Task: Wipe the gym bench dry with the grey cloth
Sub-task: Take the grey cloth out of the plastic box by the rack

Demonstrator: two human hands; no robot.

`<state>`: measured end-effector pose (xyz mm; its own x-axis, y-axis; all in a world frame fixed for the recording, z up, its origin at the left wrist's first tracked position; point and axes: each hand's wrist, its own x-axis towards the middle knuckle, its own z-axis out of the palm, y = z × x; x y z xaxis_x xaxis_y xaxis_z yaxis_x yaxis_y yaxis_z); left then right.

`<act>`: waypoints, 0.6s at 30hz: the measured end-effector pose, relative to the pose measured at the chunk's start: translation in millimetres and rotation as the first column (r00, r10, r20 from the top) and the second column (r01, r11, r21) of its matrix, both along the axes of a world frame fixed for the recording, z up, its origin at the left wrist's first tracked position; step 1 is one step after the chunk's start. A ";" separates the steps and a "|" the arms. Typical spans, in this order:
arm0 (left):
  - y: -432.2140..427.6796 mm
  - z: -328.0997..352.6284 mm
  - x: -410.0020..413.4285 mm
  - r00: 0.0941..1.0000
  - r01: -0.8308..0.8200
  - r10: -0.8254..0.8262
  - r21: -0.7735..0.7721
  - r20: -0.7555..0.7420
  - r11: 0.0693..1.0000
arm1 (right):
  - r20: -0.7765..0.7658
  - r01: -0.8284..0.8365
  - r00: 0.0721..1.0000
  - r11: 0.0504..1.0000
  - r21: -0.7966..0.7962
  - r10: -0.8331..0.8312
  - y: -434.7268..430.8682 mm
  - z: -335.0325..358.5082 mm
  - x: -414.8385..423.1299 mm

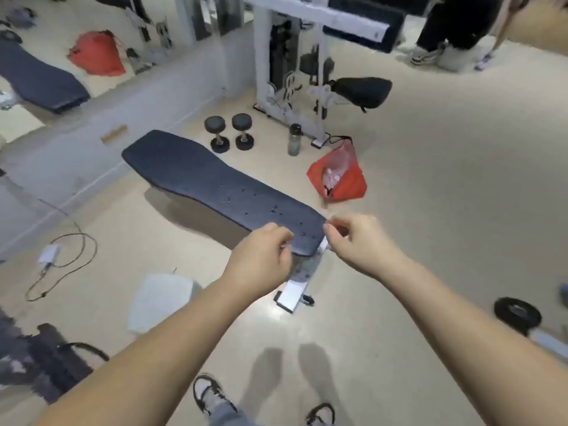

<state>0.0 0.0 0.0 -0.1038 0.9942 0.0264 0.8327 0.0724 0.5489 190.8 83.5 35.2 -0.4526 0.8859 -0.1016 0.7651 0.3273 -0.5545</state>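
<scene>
The dark blue gym bench (196,170) runs from the upper left toward me, with water drops (273,209) scattered on its near half. My left hand (261,259) and my right hand (353,241) hover at the bench's near end, one on each side. Both have their fingers pinched together, and I see nothing in them. A pale grey cloth (159,299) lies on the floor, left of my left forearm and apart from both hands. The bench's white foot (292,298) shows below my left hand.
A red bag (341,176) lies on the floor right of the bench. Behind it are two dumbbells (229,132), a bottle (294,139) and a white weight machine (292,56). A charger with cable (49,253) lies at left, a weight plate (516,312) at right. A person's legs (445,32) stand far back.
</scene>
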 end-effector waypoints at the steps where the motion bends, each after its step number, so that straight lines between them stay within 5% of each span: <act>1: 11.3 -5.7 40.2 0.997 0.063 -0.063 -0.006 0.036 0.998 | 0.006 0.069 0.998 0.998 -0.011 -0.069 0.2 -7.9 44.0; 9: 71.4 -24.7 325.9 0.843 0.525 -0.498 -0.105 0.205 0.845 | 0.017 0.611 0.786 0.771 -0.181 -0.619 -45.1 -40.0 337.5; 15: 120.2 -27.1 461.4 0.676 0.731 -0.687 -0.120 0.266 0.672 | -0.096 0.807 0.494 0.497 -0.319 -0.864 -48.9 -46.7 453.2; 18: 165.0 -31.4 512.6 0.613 0.785 -0.735 -0.121 0.288 0.607 | -0.209 0.813 0.228 0.304 -0.496 -0.951 -20.6 -45.1 493.1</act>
